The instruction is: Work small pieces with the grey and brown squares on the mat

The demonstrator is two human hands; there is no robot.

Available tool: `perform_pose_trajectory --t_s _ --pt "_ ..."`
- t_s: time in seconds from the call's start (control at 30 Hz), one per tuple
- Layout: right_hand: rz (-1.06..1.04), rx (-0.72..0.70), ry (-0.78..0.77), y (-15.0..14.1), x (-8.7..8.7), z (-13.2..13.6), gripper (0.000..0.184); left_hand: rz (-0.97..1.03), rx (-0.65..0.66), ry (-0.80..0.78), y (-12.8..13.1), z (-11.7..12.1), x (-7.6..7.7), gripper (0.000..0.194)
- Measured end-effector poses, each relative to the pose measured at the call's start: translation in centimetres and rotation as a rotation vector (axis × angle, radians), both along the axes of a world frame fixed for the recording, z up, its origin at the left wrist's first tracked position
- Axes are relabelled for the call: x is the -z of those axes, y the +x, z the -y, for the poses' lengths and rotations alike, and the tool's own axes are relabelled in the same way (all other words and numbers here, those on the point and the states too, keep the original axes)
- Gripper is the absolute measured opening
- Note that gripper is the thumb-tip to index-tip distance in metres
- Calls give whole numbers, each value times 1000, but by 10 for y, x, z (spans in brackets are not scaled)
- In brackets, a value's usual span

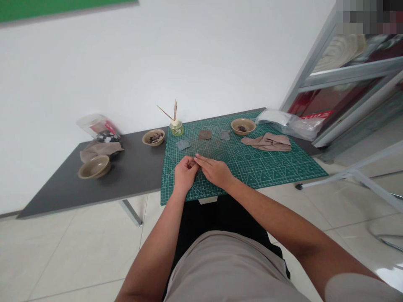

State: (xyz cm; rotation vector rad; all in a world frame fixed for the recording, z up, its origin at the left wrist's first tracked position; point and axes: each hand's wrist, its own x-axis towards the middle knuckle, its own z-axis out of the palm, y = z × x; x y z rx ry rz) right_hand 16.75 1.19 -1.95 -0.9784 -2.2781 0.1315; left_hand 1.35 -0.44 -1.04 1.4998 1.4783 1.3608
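Observation:
My left hand point(184, 173) and my right hand point(216, 171) meet over the near part of a green cutting mat point(252, 165). The left fingers are curled closed, and whatever they may hold is hidden. Pressed together, the right fingers reach across to the left fingertips; no object shows in them. Just beyond the hands lie a pale grey-blue square piece point(183, 144), a brown square piece point(205, 134) and a grey square piece point(225, 134), all flat on the mat.
Small dark pieces fill part of a tan bowl point(153, 137) and another bowl point(243, 126). A reed diffuser point(176, 127) stands between them. Left are a third bowl point(95, 167), a cloth point(100, 150) and a plastic container point(97, 125); right, a crumpled cloth point(267, 142) and plastic bags point(289, 121).

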Motion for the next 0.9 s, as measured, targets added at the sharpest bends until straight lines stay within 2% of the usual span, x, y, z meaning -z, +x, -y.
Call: perform_pose_trajectory --t_s 0.07,0.17,0.37,0.5,0.63,0.77,0.9 --pt "-4 0 0 0 0 0 46 -18 -8 19 0 1 0 11" --pt "-53 76 -35 1 0 -1 45 89 21 27 1 -1 0 11" --pt "-313 142 -79 7 -4 -6 39 286 77 -75 0 -9 2 17" --pt "-438 150 -130 10 -8 -8 32 301 91 -64 -1 -11 4 27" --pt "-462 117 -157 9 -7 -10 29 244 97 -1 -1 -11 5 15" --pt "-463 74 -169 8 -6 -11 24 132 101 39 -3 -11 7 17" --pt "-444 15 -234 8 -7 -13 20 135 105 37 -4 -11 8 21"
